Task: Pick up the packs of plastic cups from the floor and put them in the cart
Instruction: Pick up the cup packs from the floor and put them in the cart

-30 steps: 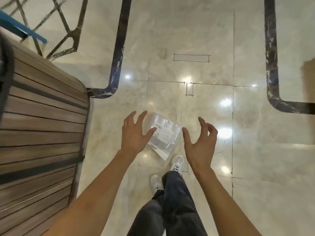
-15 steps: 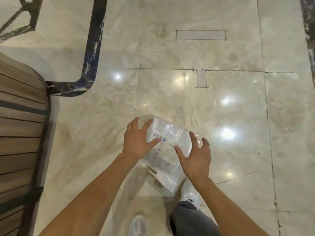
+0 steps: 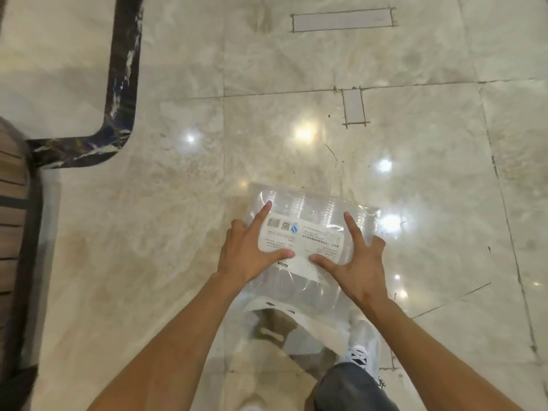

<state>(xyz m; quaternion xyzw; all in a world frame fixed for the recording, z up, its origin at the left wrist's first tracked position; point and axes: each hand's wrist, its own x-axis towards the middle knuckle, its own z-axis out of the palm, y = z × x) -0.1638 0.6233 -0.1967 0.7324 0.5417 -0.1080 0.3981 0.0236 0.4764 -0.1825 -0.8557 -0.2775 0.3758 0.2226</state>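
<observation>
1. A clear pack of plastic cups (image 3: 308,232) lies low in the middle of the marble floor (image 3: 385,69), between both hands.
2. The left hand (image 3: 252,250) presses the pack's left side, fingers spread, thumb across the white label (image 3: 302,241).
3. The right hand (image 3: 353,262) clamps the right side, thumb tip nearly meeting the left thumb.
4. Whether the pack is lifted off the floor cannot be told.
5. A slatted wooden cart (image 3: 14,218) runs along the left edge of the view.
6. Half a second ago the hands were just closing on the pack; a second ago they hovered apart above it.
</observation>
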